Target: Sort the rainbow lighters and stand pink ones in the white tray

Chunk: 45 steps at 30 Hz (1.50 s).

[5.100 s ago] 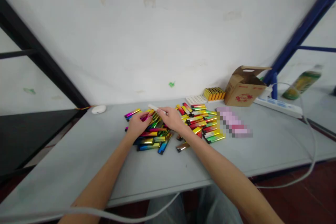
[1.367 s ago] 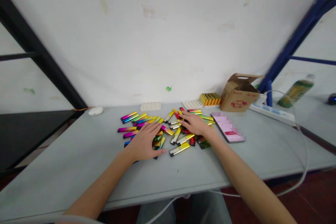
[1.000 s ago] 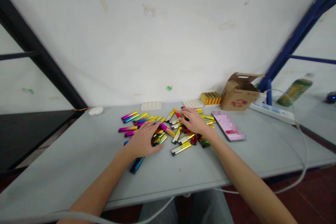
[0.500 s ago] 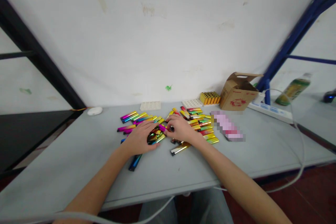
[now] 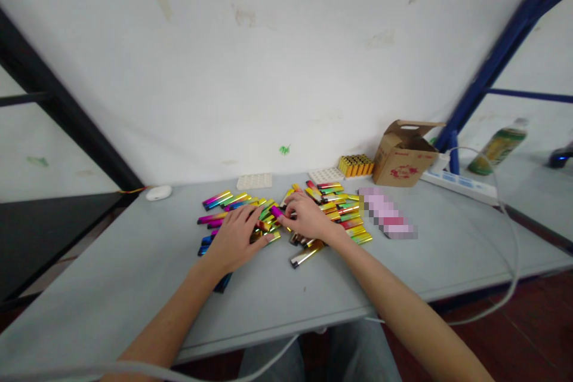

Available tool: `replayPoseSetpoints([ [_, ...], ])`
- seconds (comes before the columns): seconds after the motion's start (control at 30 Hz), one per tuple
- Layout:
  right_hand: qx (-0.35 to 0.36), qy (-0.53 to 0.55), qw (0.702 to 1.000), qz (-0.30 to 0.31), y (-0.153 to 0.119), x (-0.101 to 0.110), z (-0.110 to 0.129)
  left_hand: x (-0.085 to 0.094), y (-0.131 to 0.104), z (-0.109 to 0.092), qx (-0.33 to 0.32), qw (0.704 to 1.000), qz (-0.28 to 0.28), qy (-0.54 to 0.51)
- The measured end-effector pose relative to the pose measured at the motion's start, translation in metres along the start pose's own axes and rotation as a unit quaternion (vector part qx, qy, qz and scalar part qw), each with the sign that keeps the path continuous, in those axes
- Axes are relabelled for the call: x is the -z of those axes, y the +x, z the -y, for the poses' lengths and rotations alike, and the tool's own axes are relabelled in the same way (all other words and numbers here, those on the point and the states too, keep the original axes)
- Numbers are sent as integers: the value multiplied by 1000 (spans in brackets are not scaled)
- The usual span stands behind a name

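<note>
a slip could start at the right hand [image 5: 308, 215], as its thumb and fingertips seem to pinch only one end of the purple lighter [image 5: 276, 212], and the smooth, shiny casing could turn or drop if that hold loosens; the left hand [image 5: 233, 240], spread low at centre-left of the frame, could also drag its neighbours, since the lighters in the left heap [image 5: 216, 199] overlap loosely, and the blue lighter [image 5: 222, 282] beside the left wrist could get nudged by the forearm. the purple lighter lies near the centre of the frame, just left of the right fingertips, poking out from between thumb and fingers toward the left hand. the left fingers are slightly apart with the thumb well out, over the heap; what the palm covers cannot be told. the silver-gold lighter [image 5: 307, 255] lies below the right hand, apart from its fingers
</note>
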State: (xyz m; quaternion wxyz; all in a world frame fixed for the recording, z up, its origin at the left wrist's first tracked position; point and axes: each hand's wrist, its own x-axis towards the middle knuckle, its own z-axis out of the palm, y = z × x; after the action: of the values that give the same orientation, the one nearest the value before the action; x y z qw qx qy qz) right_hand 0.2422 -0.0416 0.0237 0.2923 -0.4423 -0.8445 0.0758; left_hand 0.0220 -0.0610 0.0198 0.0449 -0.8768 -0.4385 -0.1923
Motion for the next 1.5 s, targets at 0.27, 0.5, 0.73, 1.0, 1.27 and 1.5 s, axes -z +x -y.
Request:
replayPoseSetpoints([
  [0.27, -69, 38, 996, -42, 0, 26, -21, -15, -4, -25, -28, 999, -23, 38],
  [0.5, -64, 36, 997, -33, -4, 13, -24, -22, -5, -15, -19, 996, -2, 84],
  [0.73, -42, -4, 998, -43, -3, -1, -11, -19, -4, -6, -33, 997, 7, 64],
  [1.0, -42, -35, 996, -75, 0, -16, 0, -19, 0, 8, -38, 999, -11, 10],
  [1.27, 23, 29, 999, -16, -2, -9, -5, -17, 2, 13, 30, 994, -34, -102],
  [1.5, 67, 32, 997, 24, -13, 18, -24, -6, 4, 4, 61, 984, -84, -142],
])
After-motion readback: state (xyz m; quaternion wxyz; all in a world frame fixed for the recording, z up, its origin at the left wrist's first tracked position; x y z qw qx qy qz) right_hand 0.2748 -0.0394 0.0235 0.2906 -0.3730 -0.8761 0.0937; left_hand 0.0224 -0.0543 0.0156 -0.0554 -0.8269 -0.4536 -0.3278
